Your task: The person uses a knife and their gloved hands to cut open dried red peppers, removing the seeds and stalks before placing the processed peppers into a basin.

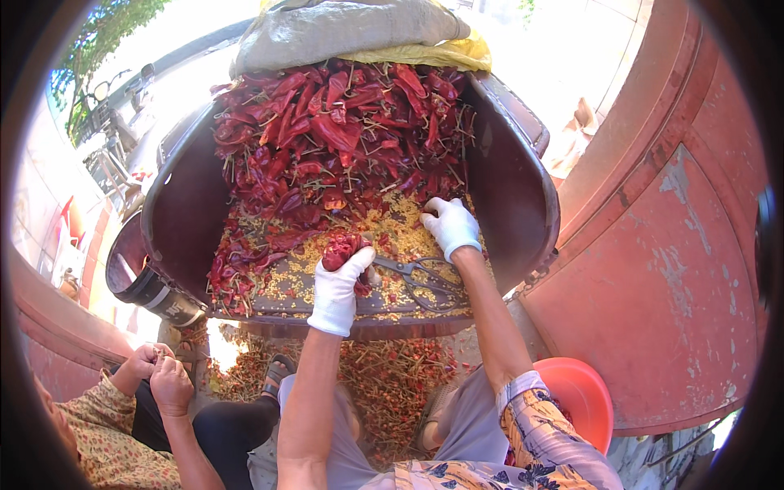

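The left hand (336, 290) closed around red peppers (340, 251) above the scattered seeds (392, 222) would do best with a light grip, clear of the scissors (406, 268) beside it, while whether the curled fingers of the right hand (454, 227) pinch anything I cannot tell

A white-gloved left hand (337, 286) grips crumpled red chillies (339, 250) left of dark scissors (404, 268); the gloved right hand (453, 226) bends over yellow seeds (400, 233) just beyond them, a chilli heap (335, 131) farther past the scissors.
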Demonstrator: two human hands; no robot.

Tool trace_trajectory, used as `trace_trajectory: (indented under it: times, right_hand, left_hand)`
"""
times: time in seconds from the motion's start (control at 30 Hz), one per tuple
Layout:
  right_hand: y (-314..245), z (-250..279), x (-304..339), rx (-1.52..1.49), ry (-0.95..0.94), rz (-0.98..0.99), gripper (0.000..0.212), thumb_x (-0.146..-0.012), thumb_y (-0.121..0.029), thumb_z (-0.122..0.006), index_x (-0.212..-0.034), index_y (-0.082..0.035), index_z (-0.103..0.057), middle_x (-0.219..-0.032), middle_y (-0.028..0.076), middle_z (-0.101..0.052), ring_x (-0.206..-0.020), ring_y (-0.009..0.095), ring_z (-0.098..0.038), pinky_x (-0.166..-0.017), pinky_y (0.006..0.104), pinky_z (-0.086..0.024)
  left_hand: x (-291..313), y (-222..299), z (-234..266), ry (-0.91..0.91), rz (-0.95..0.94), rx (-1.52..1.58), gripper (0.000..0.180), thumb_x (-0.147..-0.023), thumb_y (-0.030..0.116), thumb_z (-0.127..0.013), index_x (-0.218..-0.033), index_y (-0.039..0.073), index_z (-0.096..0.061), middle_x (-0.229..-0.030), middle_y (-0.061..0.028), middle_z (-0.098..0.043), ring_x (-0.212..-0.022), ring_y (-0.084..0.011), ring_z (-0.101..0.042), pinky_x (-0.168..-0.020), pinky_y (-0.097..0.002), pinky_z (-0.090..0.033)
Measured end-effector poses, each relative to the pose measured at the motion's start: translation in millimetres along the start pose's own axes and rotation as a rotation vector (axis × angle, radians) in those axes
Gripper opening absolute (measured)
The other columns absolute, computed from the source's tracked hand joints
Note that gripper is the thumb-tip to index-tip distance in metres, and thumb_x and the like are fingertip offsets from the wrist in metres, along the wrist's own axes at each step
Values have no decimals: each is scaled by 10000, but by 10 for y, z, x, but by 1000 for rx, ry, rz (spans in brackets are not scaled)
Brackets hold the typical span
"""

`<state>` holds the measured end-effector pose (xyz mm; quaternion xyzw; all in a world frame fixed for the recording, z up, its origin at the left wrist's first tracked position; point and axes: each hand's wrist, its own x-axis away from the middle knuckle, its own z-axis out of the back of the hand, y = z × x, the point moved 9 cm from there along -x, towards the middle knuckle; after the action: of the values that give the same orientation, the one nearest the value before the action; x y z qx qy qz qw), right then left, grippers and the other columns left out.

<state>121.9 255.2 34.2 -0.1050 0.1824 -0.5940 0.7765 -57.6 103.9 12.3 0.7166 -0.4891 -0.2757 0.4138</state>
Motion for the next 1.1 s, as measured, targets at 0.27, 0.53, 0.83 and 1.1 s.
trace_trajectory:
  times: [0.27,0.53,0.83,1.1]
  right_hand:
    - [141,-103,-8,-189,204,-13,396,-808,-345,-678,-1107,-102,-589,-1067,198,-618,-940,380,-633,-818,455,-505]
    - [137,-71,-132,-237,222,-52,547,-782,-240,-676,-1269,-40,-527,-947,161,-656,-866,314,-663,-766,430,-527]
    - [-652,-115,537,-1108,-200,235,290,-834,-95,-628,-1113,-32,-577,-912,37,-626,-741,81,-571,-621,245,-480]
    - [-663,338,598,-1120,-207,173,243,-898,-159,-627,-1107,-36,-649,-881,2,-631,-689,51,-538,-630,228,-451]
  left_hand:
    - [-23,-148,-20,16,73,-6,168,-859,90,-680,-1011,34,-636,-719,-11,-592,-601,-118,-579,-548,-280,-520]
    - [-37,-152,-103,-1,68,94,116,-854,87,-692,-948,59,-631,-721,-16,-608,-609,-126,-592,-544,-292,-529]
    - [-51,-147,-189,-82,110,128,124,-853,93,-684,-961,59,-634,-749,-18,-627,-636,-126,-603,-566,-283,-527]
    - [100,169,-191,-95,-204,-405,217,-809,72,-737,-983,19,-620,-858,-14,-668,-751,-68,-605,-680,-243,-496]
